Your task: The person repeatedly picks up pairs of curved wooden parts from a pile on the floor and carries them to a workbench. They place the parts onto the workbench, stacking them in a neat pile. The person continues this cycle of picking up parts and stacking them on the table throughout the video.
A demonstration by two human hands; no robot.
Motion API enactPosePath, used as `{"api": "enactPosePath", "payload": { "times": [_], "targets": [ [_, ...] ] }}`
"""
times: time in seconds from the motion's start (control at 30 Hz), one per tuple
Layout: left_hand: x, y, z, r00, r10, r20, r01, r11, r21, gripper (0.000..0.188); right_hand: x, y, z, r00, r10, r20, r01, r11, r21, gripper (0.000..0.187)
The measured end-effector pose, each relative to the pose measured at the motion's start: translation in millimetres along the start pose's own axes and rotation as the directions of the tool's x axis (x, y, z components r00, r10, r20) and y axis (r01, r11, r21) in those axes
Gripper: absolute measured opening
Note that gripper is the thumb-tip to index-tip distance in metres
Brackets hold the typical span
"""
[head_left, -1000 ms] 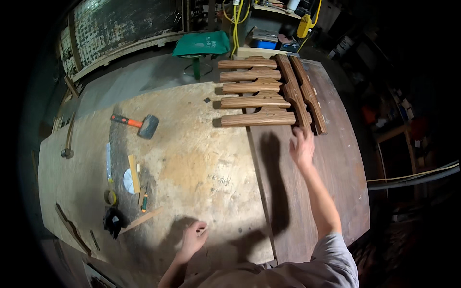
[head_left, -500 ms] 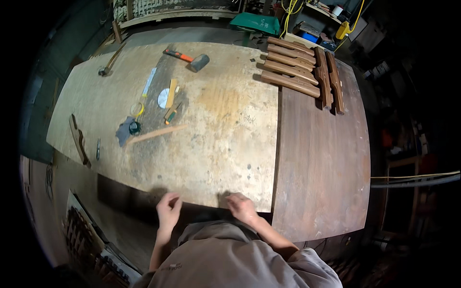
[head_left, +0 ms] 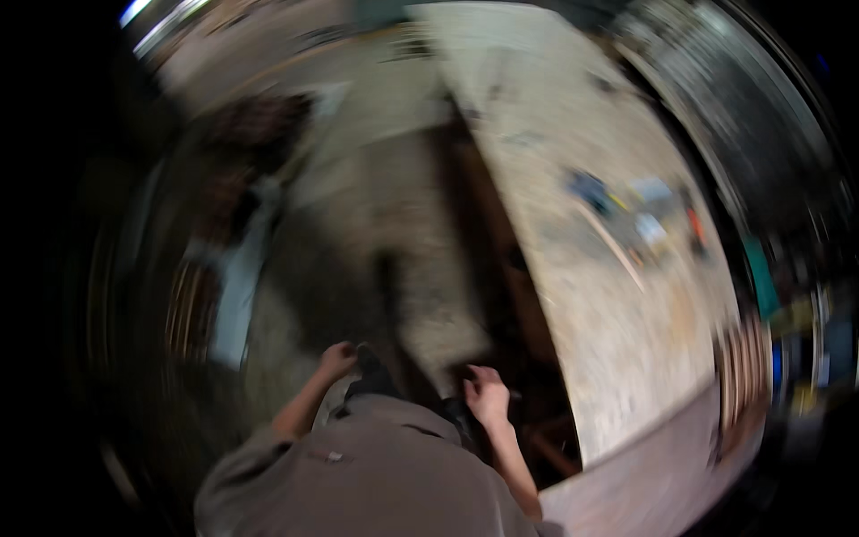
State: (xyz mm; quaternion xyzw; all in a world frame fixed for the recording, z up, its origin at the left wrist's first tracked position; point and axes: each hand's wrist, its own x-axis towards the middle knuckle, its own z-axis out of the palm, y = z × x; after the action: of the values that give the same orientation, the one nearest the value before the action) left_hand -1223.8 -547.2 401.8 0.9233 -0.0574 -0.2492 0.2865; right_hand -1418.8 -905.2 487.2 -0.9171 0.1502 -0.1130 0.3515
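Note:
My left hand (head_left: 338,360) hangs over the floor in front of my body; its fingers are smeared by motion, and no object shows in it. Beside the long edge of the pale wooden workbench (head_left: 617,358), my right hand (head_left: 488,395) is low, its fingers loosely bent and apart with nothing between them. Neither hand touches the bench. On its top, blurred, lie a thin wood strip (head_left: 611,243), a dark blue-grey cloth (head_left: 589,191) and an orange-and-black mallet (head_left: 696,229).
Dark wooden pieces (head_left: 741,371) lie side by side at the bench's right end, by a reddish-brown board (head_left: 635,488). Stacked dark pieces (head_left: 192,309) stand on the left, past a strip of concrete floor (head_left: 358,242). A green item (head_left: 761,277) is beyond the bench.
My view has swung left, away from facing the bench. The bench now lies on my right, and floor and stacks show at left. Both hands have left the bench's front edge.

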Motion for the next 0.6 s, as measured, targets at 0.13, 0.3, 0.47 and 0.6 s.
{"api": "enactPosePath", "payload": {
  "times": [0.13, 0.3, 0.47, 0.6],
  "targets": [
    [-6.2, -139.7, -19.2, 0.934, -0.357, -0.019, 0.35, 0.924, -0.156, 0.033, 53.3, -47.2, 88.8, 0.985, -0.077, 0.154, 0.071, 0.996, 0.048, 0.037],
    [-34.5, -378.0, -44.4, 0.852, -0.444, 0.277, 0.245, 0.807, 0.538, 0.029, 187.2, -154.6, 216.9, 0.826, -0.288, 0.486, 0.3, 0.952, 0.055, 0.048],
    [-30.8, -420.8, -65.1, 0.471, -0.866, 0.167, 0.826, 0.366, -0.429, 0.018, 276.1, -220.8, 291.2, 0.713, -0.294, 0.637, 0.393, 0.92, -0.015, 0.058],
    [16.3, -438.3, -97.7, 0.506, -0.845, 0.172, 0.757, 0.339, -0.559, 0.021, 343.4, -256.2, 351.8, 0.662, -0.296, 0.689, 0.406, 0.914, 0.003, 0.06]
  ]
}}
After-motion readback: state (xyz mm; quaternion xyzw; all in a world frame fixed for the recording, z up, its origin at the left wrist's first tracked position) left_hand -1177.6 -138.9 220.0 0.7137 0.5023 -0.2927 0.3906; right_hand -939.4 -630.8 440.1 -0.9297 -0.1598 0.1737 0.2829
